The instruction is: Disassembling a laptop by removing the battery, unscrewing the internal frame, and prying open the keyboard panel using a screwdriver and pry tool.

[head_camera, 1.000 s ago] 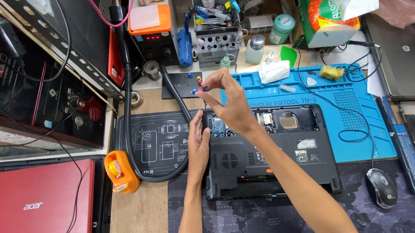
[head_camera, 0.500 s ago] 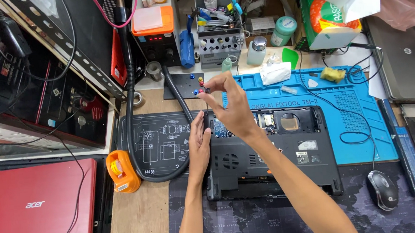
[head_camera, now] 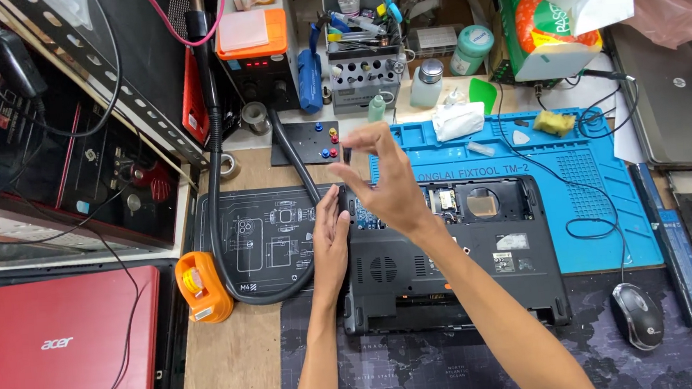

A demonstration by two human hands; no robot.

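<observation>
R hand thumb + index fingertips pinched together on smth tiny and dark, prob a screw, too small to confirm; other fingers loosely spread above. L hand flat, fingers pressed together and straight, lying along the left edge of the black laptop base, touching it, steadying. Change vs 1 s ago: R hand has drifted left/up a bit, pinch now sits off the blue mat edge and just beside the small black tray w/ coloured pegs; L hand hasn't moved. My read: a fastener is off the chassis and getting parked at the tray, so teardown is mid-way, not started on the board proper. Base lies bottom-up, cover off the upper bay, board + round fan opening exposed. Long axis runs left-right across the bench, hinge/rear edge toward the person, bay side away toward the tool rack. It straddles blue mat and dark world-map desk mat. Around: black flex hose looping left of it, orange tape dispenser, closed red laptop far left, mouse right.
</observation>
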